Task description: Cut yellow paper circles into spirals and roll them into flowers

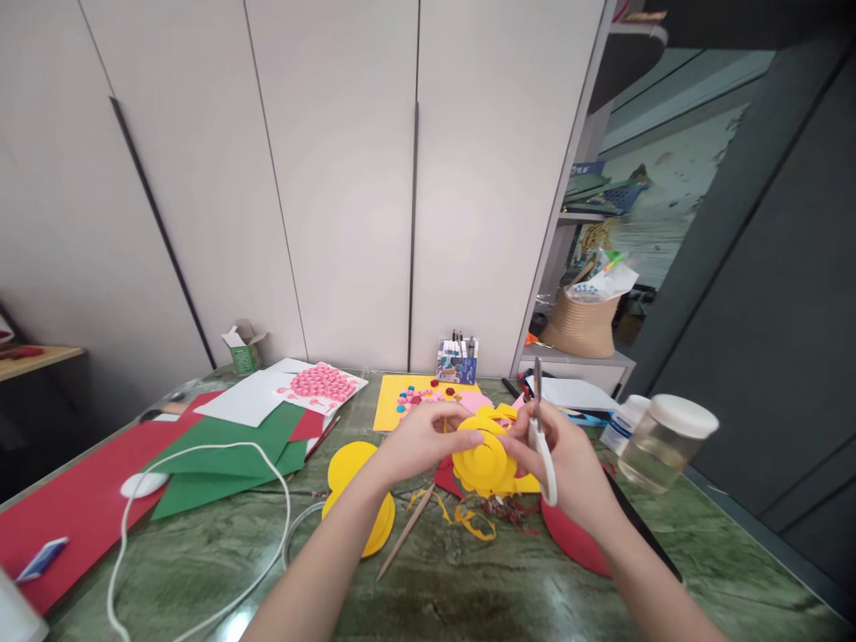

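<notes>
A yellow paper circle cut into a spiral (486, 462) is held up above the middle of the table. The thumb and fingers of my left hand (424, 443) pinch its left side. My right hand (560, 459) keeps hold of white-handled scissors (544, 459), their blades pointing upward, while its thumb and fingertips touch the spiral's right edge. Below are curly yellow paper scraps (476, 524) and a pointed wooden stick (406, 533). Yellow paper circles (352, 465) lie by my left forearm. A red paper circle (573, 535) is partly hidden under my right forearm.
Red paper (73, 486) and green paper (231, 446) cover the left side, with a white cable (287, 513) looping across. A clear jar with liquid (662, 450) and a white bottle (625, 423) stand at right. Behind are a pen box (457, 364) and a small green box (244, 355).
</notes>
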### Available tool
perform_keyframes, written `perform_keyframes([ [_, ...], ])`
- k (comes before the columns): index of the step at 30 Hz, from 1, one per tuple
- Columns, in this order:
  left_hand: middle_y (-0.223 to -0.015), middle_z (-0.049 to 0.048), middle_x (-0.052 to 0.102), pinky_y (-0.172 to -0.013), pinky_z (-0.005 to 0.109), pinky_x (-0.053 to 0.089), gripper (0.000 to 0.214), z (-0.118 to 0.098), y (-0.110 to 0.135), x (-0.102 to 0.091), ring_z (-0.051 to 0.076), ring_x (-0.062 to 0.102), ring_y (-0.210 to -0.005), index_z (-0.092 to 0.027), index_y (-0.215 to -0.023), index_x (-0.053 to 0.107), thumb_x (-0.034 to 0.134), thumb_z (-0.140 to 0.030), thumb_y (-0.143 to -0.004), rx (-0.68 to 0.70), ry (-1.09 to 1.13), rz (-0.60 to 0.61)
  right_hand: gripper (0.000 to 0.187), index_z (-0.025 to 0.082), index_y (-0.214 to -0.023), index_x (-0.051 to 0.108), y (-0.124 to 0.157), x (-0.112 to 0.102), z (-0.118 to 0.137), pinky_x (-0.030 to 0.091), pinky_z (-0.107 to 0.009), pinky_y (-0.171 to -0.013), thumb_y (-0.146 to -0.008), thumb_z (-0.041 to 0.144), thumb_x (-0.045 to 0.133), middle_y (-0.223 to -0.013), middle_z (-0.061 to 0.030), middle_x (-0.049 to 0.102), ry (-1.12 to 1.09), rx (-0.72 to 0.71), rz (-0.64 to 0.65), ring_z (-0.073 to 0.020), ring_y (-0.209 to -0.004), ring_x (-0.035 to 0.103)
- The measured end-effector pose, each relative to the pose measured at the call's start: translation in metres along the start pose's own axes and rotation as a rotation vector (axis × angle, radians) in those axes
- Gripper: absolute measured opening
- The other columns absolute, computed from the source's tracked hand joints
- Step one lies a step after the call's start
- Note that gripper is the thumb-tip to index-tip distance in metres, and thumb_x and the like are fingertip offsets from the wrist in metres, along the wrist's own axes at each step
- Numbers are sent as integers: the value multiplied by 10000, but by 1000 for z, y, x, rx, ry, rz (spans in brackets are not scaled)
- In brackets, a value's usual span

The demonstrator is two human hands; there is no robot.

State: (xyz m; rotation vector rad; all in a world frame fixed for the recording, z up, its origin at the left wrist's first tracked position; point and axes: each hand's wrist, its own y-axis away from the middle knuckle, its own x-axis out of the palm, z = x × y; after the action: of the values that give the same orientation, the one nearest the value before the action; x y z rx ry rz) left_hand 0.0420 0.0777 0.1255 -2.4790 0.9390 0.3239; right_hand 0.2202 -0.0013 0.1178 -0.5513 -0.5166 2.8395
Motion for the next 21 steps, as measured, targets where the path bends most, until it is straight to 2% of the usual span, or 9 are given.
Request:
perform_keyframes([
  [4, -1013, 67, 665, -755, 282, 465, 298, 0, -1, 0, 185, 594, -904, -214, -1032, 676, 665, -278, -741, -15, 224, 85, 250, 222, -760, 447, 0, 0, -1, 463, -243, -489, -767, 349, 662, -658, 40, 499, 67, -36, -15, -137, -562, 503],
  [7, -1029, 61, 651, -767, 282, 466, 371, -1, 0, -2, 175, 588, -913, -237, -1085, 653, 690, -239, -716, -45, 300, 113, 263, 225, -769, 441, 1, 0, -1, 462, -240, -481, -764, 354, 669, -660, 46, 498, 25, -38, -34, -128, -547, 497],
  [12, -1008, 61, 632, -744, 274, 452, 368, 1, 2, -5, 159, 568, -867, -217, -1085, 646, 688, -245, -721, -38, 341, -22, 311, 226, -756, 428, 1, 0, 5, 426, -209, -432, -749, 389, 692, -589, 79, 461, -119, -22, -71, -101, -473, 479],
  [15, -991, 51, 620, -731, 260, 445, 396, 3, 1, -5, 139, 563, -827, -214, -1117, 618, 690, -256, -729, -38, 425, -84, 320, 220, -754, 434, 0, 0, 7, 413, -199, -435, -738, 380, 710, -583, 82, 454, -169, -27, -51, -90, -472, 478],
  [18, -972, 43, 612, -743, 257, 441, 402, 3, 1, -6, 134, 563, -822, -213, -1117, 614, 699, -248, -726, -34, 479, -95, 340, 215, -755, 436, 0, 0, 8, 405, -206, -423, -716, 391, 725, -600, 65, 499, -210, -12, -30, -89, -460, 484],
  [21, -1007, 55, 606, -756, 266, 444, 414, 0, 2, -7, 151, 568, -862, -218, -1129, 610, 700, -252, -727, -63, 535, -82, 355, 215, -753, 438, 0, -1, 9, 402, -219, -408, -689, 394, 738, -592, 51, 532, -215, -6, -73, -94, -432, 485],
])
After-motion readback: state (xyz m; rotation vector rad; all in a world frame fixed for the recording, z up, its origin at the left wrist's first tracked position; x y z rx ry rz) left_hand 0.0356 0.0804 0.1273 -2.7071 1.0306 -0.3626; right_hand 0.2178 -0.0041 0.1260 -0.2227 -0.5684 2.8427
